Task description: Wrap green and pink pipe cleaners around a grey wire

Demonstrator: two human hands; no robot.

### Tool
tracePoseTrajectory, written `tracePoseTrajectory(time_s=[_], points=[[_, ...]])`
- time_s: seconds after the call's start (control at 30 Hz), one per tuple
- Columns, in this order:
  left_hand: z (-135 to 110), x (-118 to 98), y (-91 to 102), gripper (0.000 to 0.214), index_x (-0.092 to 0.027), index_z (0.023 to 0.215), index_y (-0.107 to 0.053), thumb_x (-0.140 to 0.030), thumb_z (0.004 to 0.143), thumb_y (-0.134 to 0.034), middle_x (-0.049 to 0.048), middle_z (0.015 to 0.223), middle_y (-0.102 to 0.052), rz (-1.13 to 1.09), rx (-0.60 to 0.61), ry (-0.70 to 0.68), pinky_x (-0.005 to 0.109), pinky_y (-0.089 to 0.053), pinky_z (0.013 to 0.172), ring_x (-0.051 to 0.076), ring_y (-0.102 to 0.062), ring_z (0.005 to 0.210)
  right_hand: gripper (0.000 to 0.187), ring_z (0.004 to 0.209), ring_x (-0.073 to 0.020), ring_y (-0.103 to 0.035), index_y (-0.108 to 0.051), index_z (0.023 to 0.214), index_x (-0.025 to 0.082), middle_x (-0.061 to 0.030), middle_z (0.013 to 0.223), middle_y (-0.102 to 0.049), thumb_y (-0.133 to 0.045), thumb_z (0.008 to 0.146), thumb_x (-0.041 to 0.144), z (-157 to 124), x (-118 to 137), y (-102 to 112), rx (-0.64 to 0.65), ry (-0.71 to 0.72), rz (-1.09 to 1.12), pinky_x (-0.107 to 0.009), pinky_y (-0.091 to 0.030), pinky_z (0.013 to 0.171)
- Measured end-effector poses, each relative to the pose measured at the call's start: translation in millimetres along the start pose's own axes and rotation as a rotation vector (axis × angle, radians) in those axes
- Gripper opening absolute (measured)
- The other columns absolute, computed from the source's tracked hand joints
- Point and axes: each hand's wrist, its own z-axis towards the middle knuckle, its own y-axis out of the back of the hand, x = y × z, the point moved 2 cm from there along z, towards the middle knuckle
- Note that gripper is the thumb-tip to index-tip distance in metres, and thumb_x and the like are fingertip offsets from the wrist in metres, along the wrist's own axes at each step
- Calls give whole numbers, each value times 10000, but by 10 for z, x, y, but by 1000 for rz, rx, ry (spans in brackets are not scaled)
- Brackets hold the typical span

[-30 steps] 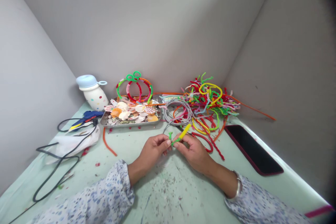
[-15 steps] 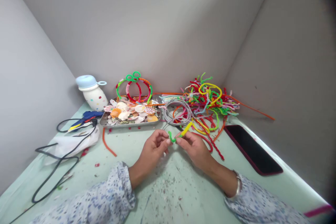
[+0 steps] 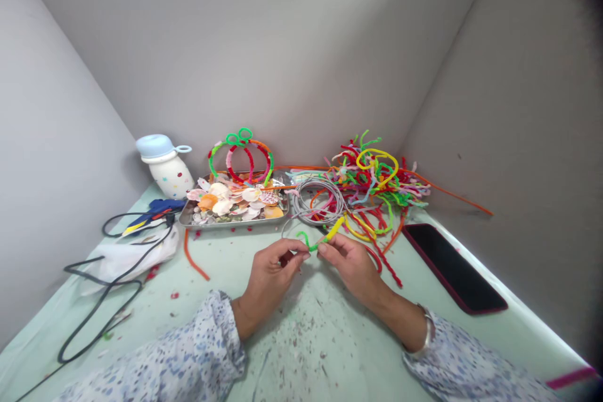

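Between thumb and forefinger, my left hand (image 3: 273,270) pinches a short green pipe cleaner (image 3: 302,236) whose free end curls upward. My right hand (image 3: 349,262) grips the same piece close by, where the green meets a yellow wrapped length (image 3: 335,228) that sticks up past the fingers. A thin grey wire arcs behind the left fingers; whether it joins the piece in my hands I cannot tell. Just beyond the hands lies a coil of grey wire (image 3: 301,217).
A metal tray (image 3: 235,224) of seashells stands behind, with pipe-cleaner hoops (image 3: 228,163) on it. A heap of coloured pipe cleaners (image 3: 377,176) is at back right, a phone (image 3: 455,270) at right. Left are a white bottle (image 3: 167,173), black cable (image 3: 98,295) and blue-handled tool (image 3: 162,207).
My left fingers have shifted slightly right and in front of the green pipe cleaner, and its curled end now shows more. My right hand has barely moved.
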Motion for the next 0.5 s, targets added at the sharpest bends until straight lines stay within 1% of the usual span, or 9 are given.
tracePoseTrajectory(time_s=[0.23, 0.37, 0.5], points=[[-11, -29, 14, 121, -194, 884, -731, -252, 805, -659, 37, 831, -723, 66, -44, -90, 206, -458, 578, 124, -602, 637, 237, 662, -157, -543, -616, 747, 188, 5, 694, -608, -592, 800, 418, 6, 40, -1, -6, 0, -19, -276, -447, 649], [-5, -36, 26, 127, -215, 903, -744, -231, 818, -651, 41, 866, -731, 93, -49, -155, 214, -481, 633, 146, -642, 743, 240, 649, -150, -530, -611, 733, 184, 8, 682, -595, -595, 794, 416, 5, 40, -5, -10, 1, -13, -269, -436, 637], [2, -55, 32, 135, -224, 905, -750, -206, 829, -640, 43, 887, -731, 97, -41, -199, 229, -505, 685, 154, -656, 793, 233, 658, -150, -537, -616, 739, 183, 8, 688, -603, -595, 793, 408, 3, 42, -13, -16, 7, -5, -270, -440, 649]])
